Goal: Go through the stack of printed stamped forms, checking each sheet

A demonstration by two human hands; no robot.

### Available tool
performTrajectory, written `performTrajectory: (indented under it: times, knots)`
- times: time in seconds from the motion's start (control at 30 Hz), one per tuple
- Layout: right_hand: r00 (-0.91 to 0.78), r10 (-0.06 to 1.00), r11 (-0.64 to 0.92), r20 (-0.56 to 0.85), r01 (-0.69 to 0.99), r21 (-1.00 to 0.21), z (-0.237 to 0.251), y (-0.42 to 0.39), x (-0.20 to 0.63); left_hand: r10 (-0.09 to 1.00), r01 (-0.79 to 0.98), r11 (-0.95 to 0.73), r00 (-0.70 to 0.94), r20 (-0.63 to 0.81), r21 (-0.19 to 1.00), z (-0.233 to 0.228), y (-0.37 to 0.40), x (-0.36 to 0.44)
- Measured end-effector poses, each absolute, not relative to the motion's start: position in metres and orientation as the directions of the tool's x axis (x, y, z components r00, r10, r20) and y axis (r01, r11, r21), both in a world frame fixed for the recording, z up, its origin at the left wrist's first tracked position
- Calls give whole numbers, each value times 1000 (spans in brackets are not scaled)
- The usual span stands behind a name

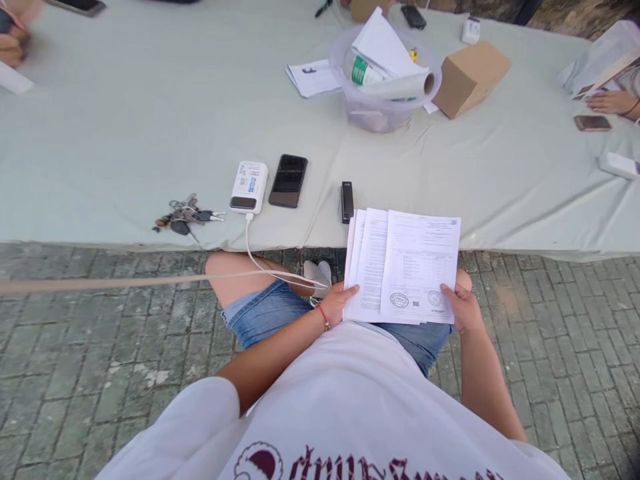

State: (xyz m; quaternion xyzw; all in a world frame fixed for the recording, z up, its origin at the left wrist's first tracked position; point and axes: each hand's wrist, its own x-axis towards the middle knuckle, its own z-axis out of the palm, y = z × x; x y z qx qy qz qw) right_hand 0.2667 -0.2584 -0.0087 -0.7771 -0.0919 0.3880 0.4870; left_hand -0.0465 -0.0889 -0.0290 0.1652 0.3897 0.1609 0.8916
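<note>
A fanned stack of printed papers [405, 263] with round stamps near the bottom rests over my lap, its top edge lying on the table's front edge. My left hand [340, 301] grips the lower left corner of the stack, a red string on its wrist. My right hand [463, 308] grips the lower right corner. A black stapler [347, 201] lies on the table just left of the papers' top.
The pale green tablecloth [125, 133] carries a bunch of keys [186, 213], a white power bank [249, 186] with its cable hanging down, a black phone [289, 180], a clear plastic tub [385, 107] with papers, and a cardboard box [470, 77]. Other people's hands [613, 101] show at the corners.
</note>
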Motion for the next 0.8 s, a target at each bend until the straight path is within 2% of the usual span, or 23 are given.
performTrajectory:
  times: [0.07, 0.13, 0.3, 0.4, 0.53, 0.63, 0.73, 0.8]
  knots:
    - [744, 471, -487, -475, -230, -842, -8, -262, 270, 414, -161, 895, 644, -643, 415, -29, -89, -46]
    - [771, 463, -468, -436, -205, -860, -6, -264, 272, 418, -164, 894, 640, -645, 417, -29, -89, -46]
    - [760, 483, -482, -435, -184, -857, -3, -260, 263, 448, -189, 882, 617, -647, 432, -26, -88, -46]
    - [723, 539, -481, -432, -157, -863, -4, -252, 252, 454, -194, 880, 611, -649, 433, -20, -88, -46]
    - [668, 635, -486, -388, -45, -873, 0, -241, 233, 465, -182, 868, 624, -628, 462, -13, -87, -43]
    - [615, 690, -554, -382, 110, -825, 4, -231, 221, 454, -150, 869, 621, -639, 472, -13, -86, -41]
    - [660, 682, -597, -315, 252, -762, 1, -220, 219, 457, -128, 865, 602, -655, 486, -17, -86, -40]
    - [733, 635, -573, -242, 237, -785, -4, -213, 224, 459, -124, 864, 593, -662, 488, -19, -85, -40]
